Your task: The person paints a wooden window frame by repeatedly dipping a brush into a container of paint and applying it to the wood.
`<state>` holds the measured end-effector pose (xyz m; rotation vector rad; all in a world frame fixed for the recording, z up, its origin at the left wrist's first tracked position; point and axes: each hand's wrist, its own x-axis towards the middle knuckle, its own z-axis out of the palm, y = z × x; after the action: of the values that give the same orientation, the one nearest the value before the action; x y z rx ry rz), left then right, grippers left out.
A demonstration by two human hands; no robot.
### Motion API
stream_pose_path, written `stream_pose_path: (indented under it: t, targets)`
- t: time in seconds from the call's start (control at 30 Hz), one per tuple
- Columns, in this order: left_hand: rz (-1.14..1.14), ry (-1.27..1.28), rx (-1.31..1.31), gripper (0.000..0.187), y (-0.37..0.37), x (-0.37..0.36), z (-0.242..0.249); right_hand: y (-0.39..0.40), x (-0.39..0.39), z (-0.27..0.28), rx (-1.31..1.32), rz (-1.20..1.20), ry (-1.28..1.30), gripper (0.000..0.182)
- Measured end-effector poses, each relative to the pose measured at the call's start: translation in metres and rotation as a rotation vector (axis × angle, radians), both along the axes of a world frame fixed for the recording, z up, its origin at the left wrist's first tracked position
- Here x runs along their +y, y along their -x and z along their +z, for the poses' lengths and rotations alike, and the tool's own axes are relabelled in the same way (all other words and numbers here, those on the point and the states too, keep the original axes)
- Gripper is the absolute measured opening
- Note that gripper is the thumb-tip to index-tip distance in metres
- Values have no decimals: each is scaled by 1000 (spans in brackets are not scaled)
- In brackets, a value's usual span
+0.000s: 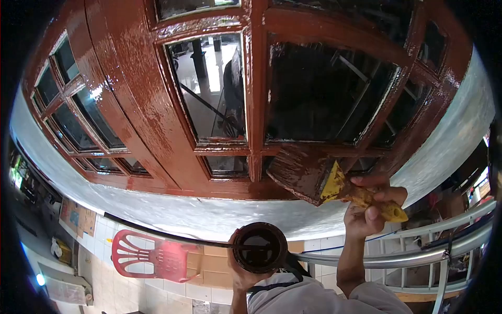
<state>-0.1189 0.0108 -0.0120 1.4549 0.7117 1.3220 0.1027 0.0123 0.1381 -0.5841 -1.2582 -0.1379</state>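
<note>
A wide paintbrush has brown, paint-coated bristles and a yellow, paint-stained handle. My right hand is closed round that handle, right of the bristles, which lie over the lower bars of the window frame. The frame is red-brown and glossy, with glass panes set in it. At the bottom centre my left hand holds a round can from its left side; dark liquid shows inside, and a thin dark bar crosses its opening.
Below the frame runs a whitish wall. A red plastic chair stands on the tiled floor at lower left. Metal ladder rails cross the lower right. Yellow-topped clutter lies at far left.
</note>
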Motion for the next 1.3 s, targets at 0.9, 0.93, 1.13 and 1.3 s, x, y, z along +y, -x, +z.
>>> stream_pose_path:
  t: [0.9,0.93,1.13,1.3]
  targets:
    - [-29,-46,10,114,-26,5,29,-4,-25,-26,494,-145,750,17]
    - [-26,-49,13,114,-27,4,34,0,-27,-18,564,-97,729,17]
    - [8,-56,60,114,-27,3,38,7,-31,5,878,111,696,18]
    - [15,-60,66,114,-24,4,37,8,-28,2,930,114,652,18]
